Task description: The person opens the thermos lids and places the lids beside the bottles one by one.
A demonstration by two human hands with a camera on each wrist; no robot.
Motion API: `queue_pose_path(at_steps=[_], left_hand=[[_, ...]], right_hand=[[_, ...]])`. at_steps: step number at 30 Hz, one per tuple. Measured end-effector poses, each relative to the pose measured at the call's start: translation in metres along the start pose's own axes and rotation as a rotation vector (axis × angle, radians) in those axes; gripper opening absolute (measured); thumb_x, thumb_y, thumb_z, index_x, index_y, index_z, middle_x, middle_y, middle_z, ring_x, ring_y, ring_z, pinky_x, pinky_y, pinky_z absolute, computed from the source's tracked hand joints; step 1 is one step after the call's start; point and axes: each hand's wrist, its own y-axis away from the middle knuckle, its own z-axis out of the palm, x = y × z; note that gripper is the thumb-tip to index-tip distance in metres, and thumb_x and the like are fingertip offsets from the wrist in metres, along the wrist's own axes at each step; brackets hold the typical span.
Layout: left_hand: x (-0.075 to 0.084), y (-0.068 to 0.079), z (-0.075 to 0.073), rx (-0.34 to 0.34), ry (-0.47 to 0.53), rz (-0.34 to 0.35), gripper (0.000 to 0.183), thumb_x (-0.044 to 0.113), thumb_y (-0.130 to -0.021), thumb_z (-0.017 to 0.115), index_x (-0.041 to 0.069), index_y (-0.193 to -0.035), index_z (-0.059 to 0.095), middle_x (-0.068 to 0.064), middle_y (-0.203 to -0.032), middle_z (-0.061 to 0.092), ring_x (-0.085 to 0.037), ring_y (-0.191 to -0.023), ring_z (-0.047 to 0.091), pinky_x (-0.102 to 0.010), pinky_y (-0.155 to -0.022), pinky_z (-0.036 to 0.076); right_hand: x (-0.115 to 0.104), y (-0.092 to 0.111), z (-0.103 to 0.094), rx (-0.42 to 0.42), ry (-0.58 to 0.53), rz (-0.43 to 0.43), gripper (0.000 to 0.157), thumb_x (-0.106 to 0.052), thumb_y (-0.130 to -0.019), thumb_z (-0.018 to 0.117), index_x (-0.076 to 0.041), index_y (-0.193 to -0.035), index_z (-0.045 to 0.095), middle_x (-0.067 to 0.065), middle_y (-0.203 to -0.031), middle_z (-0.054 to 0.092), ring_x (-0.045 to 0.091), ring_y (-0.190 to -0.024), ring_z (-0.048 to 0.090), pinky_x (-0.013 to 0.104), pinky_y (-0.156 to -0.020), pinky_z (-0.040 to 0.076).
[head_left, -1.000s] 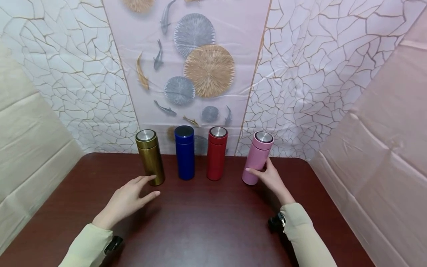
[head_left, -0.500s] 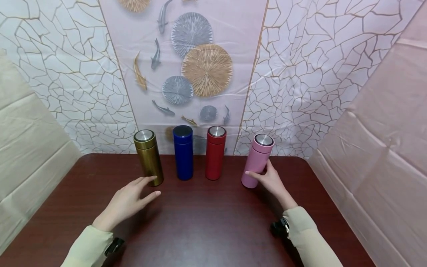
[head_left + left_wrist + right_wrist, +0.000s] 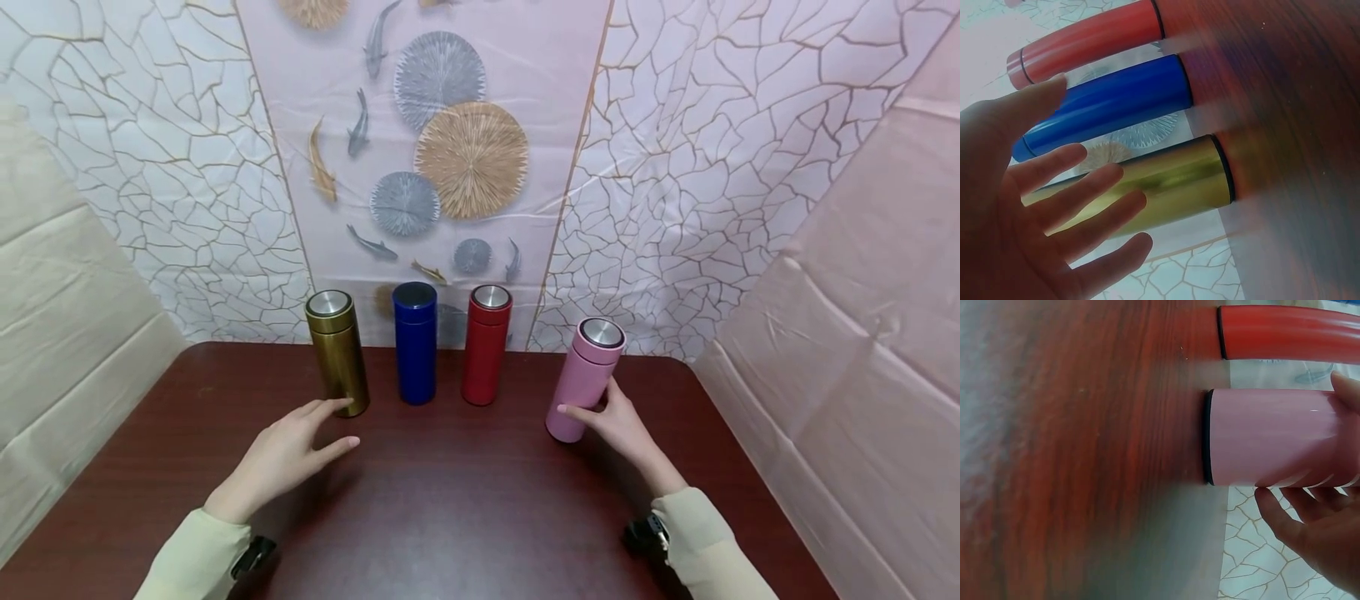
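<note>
On the right side of the table, my right hand (image 3: pixel 622 425) grips a pink thermos flask (image 3: pixel 583 383) with a silver lid top, thumb on the near side and fingers round the far side. In the right wrist view the fingers (image 3: pixel 1282 519) curl along the flask's lower side. My left hand (image 3: pixel 281 454) holds nothing, its fingers spread in front of a gold thermos flask (image 3: pixel 341 358). Seen from the left wrist, those spread fingers (image 3: pixel 1100 219) overlap the gold and blue flasks. A blue flask (image 3: pixel 416 350) and a red flask (image 3: pixel 486 350) stand upright between the hands.
All of this is on a dark reddish-brown table (image 3: pixel 450 500). Behind it hangs a patterned cloth backdrop (image 3: pixel 465 167), and pale cloth walls (image 3: pixel 840 333) slope up at both sides. Each wrist wears a small black camera (image 3: pixel 647 533).
My right hand has drawn the pink flask nearer to me and slightly to the right, out of line with the others. The left hand stays about where it was.
</note>
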Motion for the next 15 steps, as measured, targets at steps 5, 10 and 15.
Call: queue_pose_path(at_steps=[5, 10, 15], left_hand=[[0.002, 0.001, 0.001, -0.007, 0.008, 0.011, 0.059, 0.047, -0.088, 0.076, 0.015, -0.136, 0.061, -0.009, -0.128, 0.065, -0.032, -0.112, 0.065, -0.056, -0.082, 0.054], [0.004, 0.003, 0.002, 0.007, 0.01, 0.016, 0.059, 0.047, -0.088, 0.075, 0.015, -0.135, 0.062, -0.008, -0.127, 0.065, -0.031, -0.111, 0.066, -0.055, -0.082, 0.054], [0.006, 0.002, 0.001, 0.021, 0.015, 0.029, 0.056, 0.051, -0.091, 0.071, 0.017, -0.134, 0.062, -0.006, -0.127, 0.066, -0.03, -0.11, 0.066, -0.054, -0.081, 0.054]], right_hand=[[0.001, 0.006, -0.002, 0.013, 0.058, -0.009, 0.08, -0.041, -0.083, 0.083, -0.007, -0.141, 0.04, 0.02, -0.13, 0.06, 0.035, -0.117, 0.061, 0.05, -0.097, 0.05], [0.002, 0.009, 0.0, 0.037, 0.093, -0.051, 0.08, -0.042, -0.083, 0.083, -0.007, -0.14, 0.041, 0.021, -0.127, 0.063, 0.035, -0.114, 0.063, 0.05, -0.094, 0.051], [-0.001, 0.013, 0.005, 0.064, 0.13, -0.092, 0.078, -0.04, -0.08, 0.086, -0.009, -0.137, 0.043, 0.019, -0.121, 0.067, 0.032, -0.107, 0.066, 0.047, -0.09, 0.053]])
